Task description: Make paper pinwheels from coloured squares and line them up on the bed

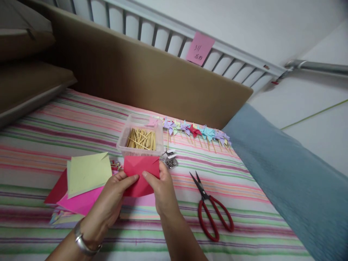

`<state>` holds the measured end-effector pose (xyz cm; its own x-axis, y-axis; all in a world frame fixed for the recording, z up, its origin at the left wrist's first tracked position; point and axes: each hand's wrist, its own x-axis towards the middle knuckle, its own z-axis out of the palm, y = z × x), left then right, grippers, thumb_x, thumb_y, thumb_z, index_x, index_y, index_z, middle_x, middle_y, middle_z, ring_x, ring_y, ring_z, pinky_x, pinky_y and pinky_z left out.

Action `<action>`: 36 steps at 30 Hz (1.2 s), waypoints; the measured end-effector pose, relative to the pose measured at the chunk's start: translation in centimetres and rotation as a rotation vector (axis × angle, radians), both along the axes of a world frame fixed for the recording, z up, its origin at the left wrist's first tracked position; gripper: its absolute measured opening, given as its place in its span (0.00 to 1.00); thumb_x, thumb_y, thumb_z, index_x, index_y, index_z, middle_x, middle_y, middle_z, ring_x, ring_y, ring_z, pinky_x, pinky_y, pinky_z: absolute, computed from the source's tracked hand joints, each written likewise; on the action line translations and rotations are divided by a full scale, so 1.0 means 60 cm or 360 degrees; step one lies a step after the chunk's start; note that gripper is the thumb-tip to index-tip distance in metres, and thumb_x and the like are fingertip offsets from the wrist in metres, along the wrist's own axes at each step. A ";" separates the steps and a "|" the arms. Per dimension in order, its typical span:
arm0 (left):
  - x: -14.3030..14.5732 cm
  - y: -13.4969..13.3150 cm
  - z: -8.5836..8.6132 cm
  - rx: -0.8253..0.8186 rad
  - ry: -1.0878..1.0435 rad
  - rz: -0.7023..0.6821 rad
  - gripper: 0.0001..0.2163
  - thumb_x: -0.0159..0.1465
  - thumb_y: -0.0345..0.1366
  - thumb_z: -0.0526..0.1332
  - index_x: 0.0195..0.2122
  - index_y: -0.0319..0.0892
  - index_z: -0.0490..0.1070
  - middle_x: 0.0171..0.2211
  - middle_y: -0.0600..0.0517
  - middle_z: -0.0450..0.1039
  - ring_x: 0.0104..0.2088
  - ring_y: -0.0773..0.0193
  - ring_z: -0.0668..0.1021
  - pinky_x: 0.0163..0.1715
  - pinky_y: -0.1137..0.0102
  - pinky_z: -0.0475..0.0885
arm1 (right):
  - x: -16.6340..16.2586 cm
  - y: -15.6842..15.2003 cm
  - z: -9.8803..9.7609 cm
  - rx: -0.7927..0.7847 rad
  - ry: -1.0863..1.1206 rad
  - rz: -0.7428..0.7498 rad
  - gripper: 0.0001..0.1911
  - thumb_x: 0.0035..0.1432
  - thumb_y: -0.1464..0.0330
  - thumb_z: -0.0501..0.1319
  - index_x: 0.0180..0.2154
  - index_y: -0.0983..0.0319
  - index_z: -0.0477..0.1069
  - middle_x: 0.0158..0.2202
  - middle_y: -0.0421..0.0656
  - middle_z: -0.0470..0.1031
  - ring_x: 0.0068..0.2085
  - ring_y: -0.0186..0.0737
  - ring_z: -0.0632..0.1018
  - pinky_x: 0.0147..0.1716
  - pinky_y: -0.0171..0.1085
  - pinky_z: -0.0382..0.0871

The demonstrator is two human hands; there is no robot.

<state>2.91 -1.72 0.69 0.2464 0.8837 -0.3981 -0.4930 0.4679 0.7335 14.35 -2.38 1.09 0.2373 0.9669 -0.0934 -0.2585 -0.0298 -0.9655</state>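
A square sheet of red paper (141,165) is held up between both hands in the middle of the head view. My left hand (115,192) grips its left side, thumb pressed on the front. On the other side my right hand (162,186) pinches the sheet, its thumb also lying on the front. Short cut or crease lines show at the sheet's top right corner. Beside my left hand lies a stack of coloured paper, with a pale yellow sheet (88,172) on top and a bright pink sheet (81,201) below.
Scissors with red handles (214,217) lie partly spread at the right. A clear plastic box (122,145) of thin wooden sticks (141,139) stands behind the hands, near a small packet of metal pins (171,163). Several paper pinwheels (194,130) line the cardboard panel (152,78).
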 end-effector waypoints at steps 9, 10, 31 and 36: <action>0.003 0.004 -0.009 0.0058 0.0098 -0.0036 0.12 0.50 0.35 0.70 0.36 0.40 0.79 0.28 0.49 0.81 0.25 0.64 0.78 0.30 0.72 0.70 | 0.007 0.005 -0.009 -0.0042 0.0020 0.0030 0.14 0.46 0.71 0.65 0.38 0.61 0.71 0.35 0.41 0.79 0.34 0.41 0.77 0.36 0.39 0.72; 0.003 0.004 -0.008 0.0053 0.0105 -0.0036 0.12 0.49 0.35 0.71 0.36 0.40 0.79 0.28 0.49 0.81 0.25 0.64 0.77 0.29 0.72 0.70 | 0.008 0.006 -0.011 -0.0044 0.0038 0.0041 0.15 0.45 0.72 0.65 0.38 0.61 0.71 0.35 0.41 0.79 0.34 0.41 0.77 0.35 0.39 0.73; -0.003 0.005 -0.012 0.0303 0.0229 0.0213 0.19 0.52 0.36 0.70 0.45 0.47 0.70 0.28 0.58 0.72 0.29 0.70 0.74 0.31 0.77 0.68 | 0.013 0.012 -0.026 0.0066 0.0056 -0.0078 0.19 0.47 0.71 0.65 0.44 0.60 0.70 0.38 0.42 0.79 0.37 0.42 0.78 0.38 0.40 0.73; -0.008 0.006 -0.020 0.0303 0.0291 0.0066 0.09 0.52 0.39 0.69 0.31 0.42 0.73 0.28 0.56 0.72 0.29 0.69 0.72 0.29 0.76 0.66 | 0.011 0.007 -0.023 0.0077 0.0036 -0.0003 0.16 0.48 0.72 0.65 0.42 0.60 0.71 0.37 0.40 0.79 0.36 0.41 0.77 0.38 0.39 0.73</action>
